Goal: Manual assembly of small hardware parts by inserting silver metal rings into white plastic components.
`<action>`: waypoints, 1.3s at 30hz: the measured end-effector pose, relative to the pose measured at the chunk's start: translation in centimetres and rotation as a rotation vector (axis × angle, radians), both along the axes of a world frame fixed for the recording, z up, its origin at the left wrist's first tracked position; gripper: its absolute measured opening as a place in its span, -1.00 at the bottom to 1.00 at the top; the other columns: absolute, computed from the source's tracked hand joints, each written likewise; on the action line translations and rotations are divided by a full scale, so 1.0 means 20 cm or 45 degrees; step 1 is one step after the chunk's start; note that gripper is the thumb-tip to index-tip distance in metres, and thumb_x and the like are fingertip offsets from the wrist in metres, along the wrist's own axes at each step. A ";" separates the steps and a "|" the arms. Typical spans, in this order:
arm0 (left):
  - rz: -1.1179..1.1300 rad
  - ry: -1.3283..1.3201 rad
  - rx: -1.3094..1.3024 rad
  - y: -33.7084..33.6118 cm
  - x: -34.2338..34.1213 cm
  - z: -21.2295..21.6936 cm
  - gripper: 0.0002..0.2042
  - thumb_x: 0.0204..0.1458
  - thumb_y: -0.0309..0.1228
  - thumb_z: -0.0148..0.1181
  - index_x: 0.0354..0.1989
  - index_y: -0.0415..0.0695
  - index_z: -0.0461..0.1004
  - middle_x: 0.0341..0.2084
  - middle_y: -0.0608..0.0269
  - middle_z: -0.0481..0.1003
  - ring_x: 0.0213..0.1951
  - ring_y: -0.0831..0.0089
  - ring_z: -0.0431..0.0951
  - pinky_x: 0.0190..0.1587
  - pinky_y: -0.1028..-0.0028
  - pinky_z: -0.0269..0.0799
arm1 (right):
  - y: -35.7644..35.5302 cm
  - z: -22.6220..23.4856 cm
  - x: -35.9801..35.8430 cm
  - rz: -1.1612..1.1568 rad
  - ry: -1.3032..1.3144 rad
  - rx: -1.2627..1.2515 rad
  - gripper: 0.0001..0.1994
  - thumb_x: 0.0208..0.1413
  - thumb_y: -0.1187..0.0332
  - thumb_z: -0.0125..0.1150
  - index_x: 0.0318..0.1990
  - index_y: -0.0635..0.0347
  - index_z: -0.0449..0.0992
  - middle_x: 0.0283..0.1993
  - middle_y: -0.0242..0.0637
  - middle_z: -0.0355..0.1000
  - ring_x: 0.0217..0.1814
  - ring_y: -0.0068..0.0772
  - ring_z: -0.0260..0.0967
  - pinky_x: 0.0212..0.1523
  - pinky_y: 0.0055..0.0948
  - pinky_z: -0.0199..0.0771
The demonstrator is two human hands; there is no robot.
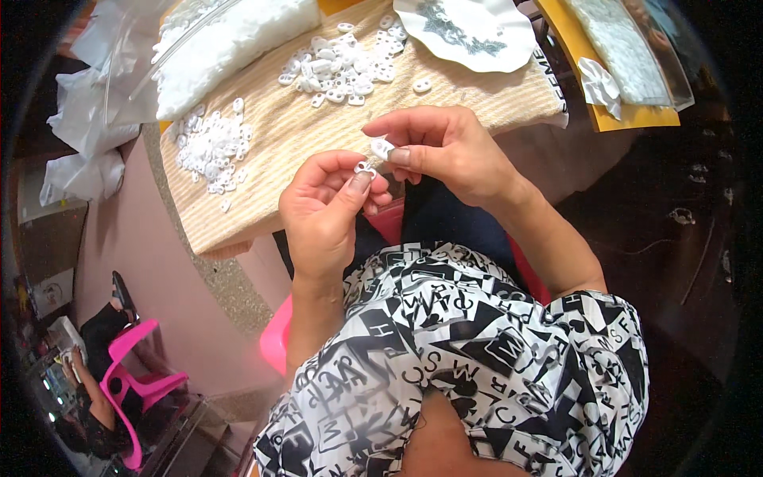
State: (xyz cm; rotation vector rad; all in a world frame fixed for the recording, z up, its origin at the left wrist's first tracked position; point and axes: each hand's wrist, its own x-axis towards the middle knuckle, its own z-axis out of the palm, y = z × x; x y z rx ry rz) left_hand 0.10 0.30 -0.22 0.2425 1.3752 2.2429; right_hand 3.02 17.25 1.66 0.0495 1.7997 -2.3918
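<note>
Between thumb and fingers, my left hand (322, 211) pinches a small white plastic piece with two round openings (366, 169). My right hand (453, 151) is closed on another small white plastic piece (381, 148), held just above and right of the first. The two pieces are close together; whether they touch I cannot tell. Both hands are over the near edge of a table with a striped beige cloth (270, 171). Beyond them lies a loose pile of similar white pieces (338, 71), with a single white piece (421, 85) to its right.
A pile of smaller white pieces (211, 151) lies at the left. A scalloped white plate (509, 44) holds small dark bits. Filled clear bags (230, 52) stand at the back left, another (620, 52) at the right. At lower left, a person sits on a pink chair (131, 381).
</note>
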 end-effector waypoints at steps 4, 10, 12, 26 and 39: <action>-0.024 -0.027 0.023 0.00 0.00 0.02 -0.83 -0.06 -0.58 0.03 -0.26 -0.32 0.32 -0.54 0.09 0.45 -0.54 0.45 0.46 -0.50 0.62 0.32 | 0.00 -0.02 -0.01 0.070 -0.045 -0.074 -0.77 0.00 0.49 0.05 -0.15 0.35 0.38 -0.42 -0.36 0.39 -0.45 -0.68 0.29 -0.46 -0.72 0.30; -0.047 -0.027 -0.053 0.00 0.01 0.03 -0.84 -0.06 -0.57 0.03 -0.27 -0.33 0.32 -0.54 0.09 0.45 -0.54 0.45 0.46 -0.51 0.63 0.32 | -0.02 -0.02 -0.02 -0.111 -0.125 -0.105 -0.90 -0.01 0.49 0.04 -0.32 0.29 0.37 -0.47 -0.37 0.36 -0.51 -0.64 0.30 -0.50 -0.69 0.33; -0.065 -0.018 -0.018 0.01 0.01 0.02 -0.85 -0.05 -0.58 0.03 -0.28 -0.33 0.33 -0.53 0.11 0.46 -0.54 0.49 0.47 -0.50 0.65 0.35 | -0.01 -0.06 -0.02 -0.101 -0.025 -0.086 -0.86 0.00 0.44 0.07 -0.28 0.29 0.36 -0.41 -0.36 0.37 -0.37 -0.63 0.32 -0.37 -0.68 0.32; -0.007 0.008 0.084 0.01 0.02 0.00 -0.87 -0.03 -0.59 0.02 -0.30 -0.34 0.33 -0.53 0.10 0.47 -0.51 0.48 0.49 -0.46 0.64 0.39 | -0.03 -0.01 0.01 -0.057 -0.092 -0.103 -0.92 -0.09 0.55 0.10 -0.42 0.33 0.34 -0.55 -0.30 0.37 -0.58 -0.58 0.35 -0.61 -0.67 0.33; -0.004 0.035 0.095 0.00 0.02 0.00 -0.87 -0.03 -0.59 0.02 -0.29 -0.34 0.32 -0.53 0.10 0.47 -0.51 0.47 0.49 -0.48 0.63 0.38 | 0.01 0.01 0.00 -0.040 -0.228 -0.298 -0.79 -0.07 0.54 0.10 -0.22 0.39 0.42 -0.47 -0.24 0.41 -0.53 -0.57 0.33 -0.50 -0.67 0.37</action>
